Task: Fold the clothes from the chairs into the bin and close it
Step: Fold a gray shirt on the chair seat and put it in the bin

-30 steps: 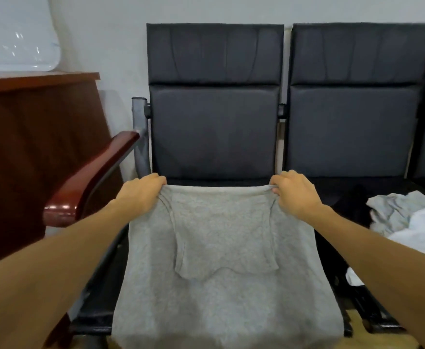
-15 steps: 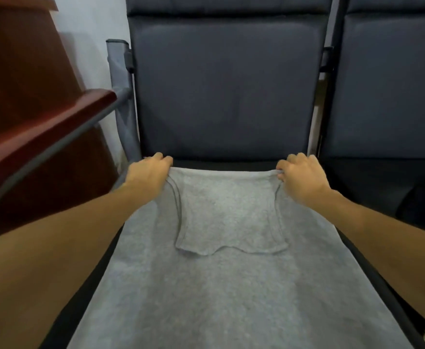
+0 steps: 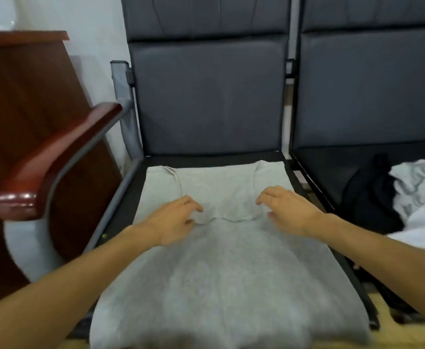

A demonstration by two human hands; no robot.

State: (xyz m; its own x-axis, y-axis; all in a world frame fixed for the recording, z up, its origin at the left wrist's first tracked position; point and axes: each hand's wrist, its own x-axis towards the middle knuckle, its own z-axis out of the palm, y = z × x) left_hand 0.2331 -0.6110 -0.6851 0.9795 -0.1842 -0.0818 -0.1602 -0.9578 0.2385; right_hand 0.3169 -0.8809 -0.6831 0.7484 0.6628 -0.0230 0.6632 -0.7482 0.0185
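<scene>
A grey garment lies spread flat on the seat of the left dark chair, its folded-in part at the far end and its near end hanging over the seat's front edge. My left hand hovers over the garment's middle left with fingers loosely curled, holding nothing. My right hand is just over the middle right, fingers relaxed, at the lower corner of the folded-in part. More clothes, a white and light grey heap and a black piece, lie on the right chair. No bin is in view.
A red-brown wooden armrest on a grey metal frame juts out at the left of the chair. Behind it stands a dark wooden cabinet against a white wall.
Both hands have let go of the garment's far edge and drawn back toward me to its middle. The garment now lies flat on the seat. The view has shifted to show the right chair's clothes.
</scene>
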